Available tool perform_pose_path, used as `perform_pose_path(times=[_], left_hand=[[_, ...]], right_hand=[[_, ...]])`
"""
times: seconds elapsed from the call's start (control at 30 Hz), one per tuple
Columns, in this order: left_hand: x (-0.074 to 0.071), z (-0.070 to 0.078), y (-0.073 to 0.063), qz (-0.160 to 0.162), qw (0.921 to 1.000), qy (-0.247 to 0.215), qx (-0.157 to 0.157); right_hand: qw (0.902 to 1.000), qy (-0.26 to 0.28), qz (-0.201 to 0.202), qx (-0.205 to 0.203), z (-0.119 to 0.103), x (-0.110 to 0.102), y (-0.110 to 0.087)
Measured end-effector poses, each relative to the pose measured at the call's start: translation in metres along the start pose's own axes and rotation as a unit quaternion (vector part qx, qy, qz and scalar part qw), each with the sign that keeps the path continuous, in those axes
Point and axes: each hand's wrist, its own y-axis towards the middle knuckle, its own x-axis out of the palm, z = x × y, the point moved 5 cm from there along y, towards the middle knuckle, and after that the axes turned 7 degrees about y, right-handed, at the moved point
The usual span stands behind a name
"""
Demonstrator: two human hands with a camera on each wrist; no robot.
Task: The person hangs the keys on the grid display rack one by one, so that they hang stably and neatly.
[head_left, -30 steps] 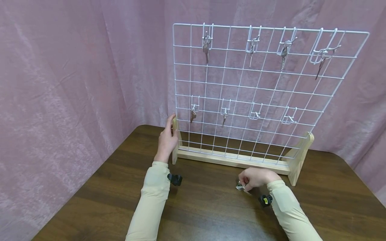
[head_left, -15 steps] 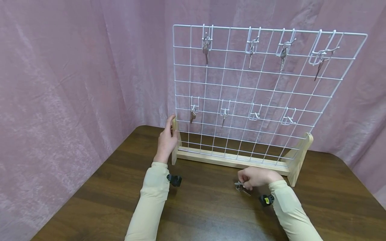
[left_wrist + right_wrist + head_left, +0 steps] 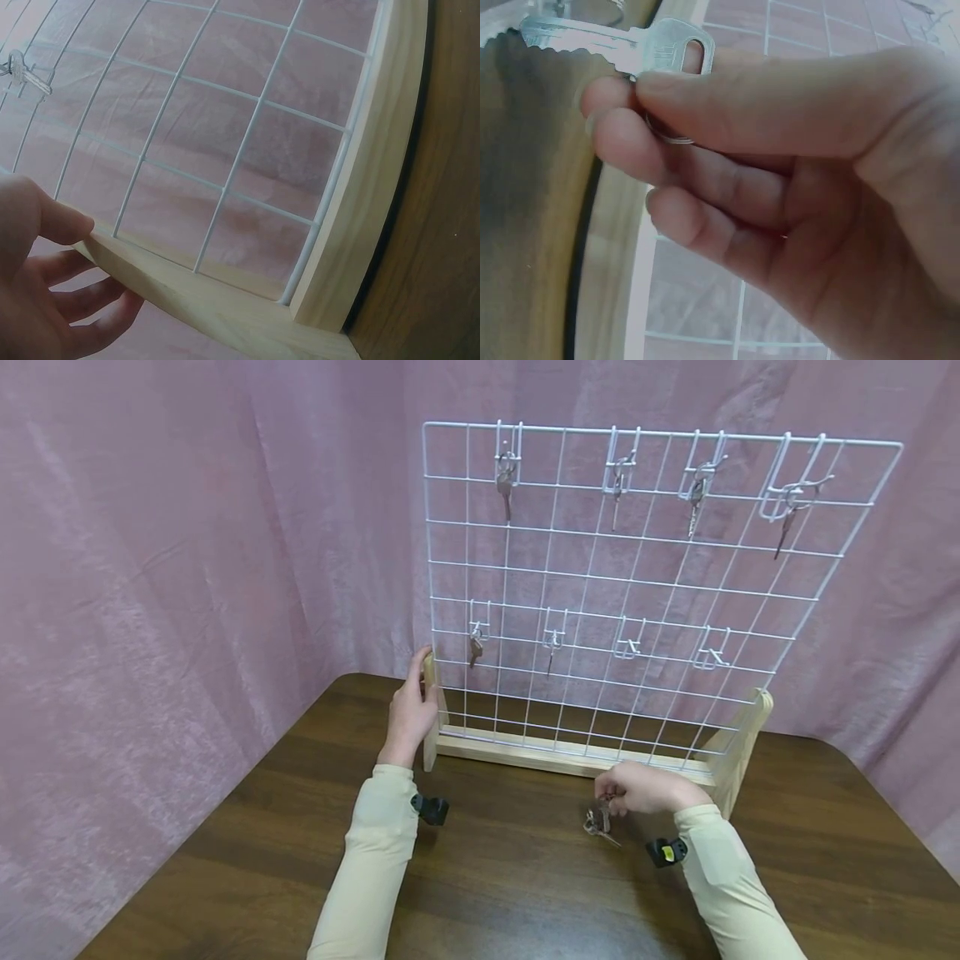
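Wooden post (image 3: 430,710) of the wire rack (image 3: 637,577) sits in the left hand's (image 3: 414,710) clasp; the right hand (image 3: 637,789) pinches a key (image 3: 597,821) above the worktop (image 3: 525,877).

The table (image 3: 525,893) is showing dark, smooth wood with a slight sheen. The rack's base (image 3: 525,753) is looking like pale, matt, unfinished wood, and its grid (image 3: 600,568) is white-coated wire. The key (image 3: 622,45) is gleaming as bright metal, possibly steel. The curtain (image 3: 187,543) is hanging as soft pink cloth.
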Motion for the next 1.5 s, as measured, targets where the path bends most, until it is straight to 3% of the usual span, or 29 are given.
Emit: perform_pose_path(times=[0.37, 0.7, 1.1, 1.5], left_hand=[[0.001, -0.002, 0.001, 0.0, 1.0, 0.007, -0.002], [0.001, -0.001, 0.001, -0.005, 1.0, 0.006, -0.005], [0.001, 0.0, 0.002, -0.009, 0.9999, 0.007, -0.004], [0.001, 0.0, 0.001, -0.008, 1.0, 0.0, -0.005]], right_hand=[[0.9955, -0.012, 0.069, -0.064, -0.006, -0.02, -0.011], [0.9936, 0.013, 0.103, -0.043, -0.006, -0.03, -0.013], [0.9839, -0.04, 0.164, -0.059, -0.01, -0.039, -0.014], [0.9798, -0.075, 0.179, -0.049, -0.011, -0.041, -0.017]])
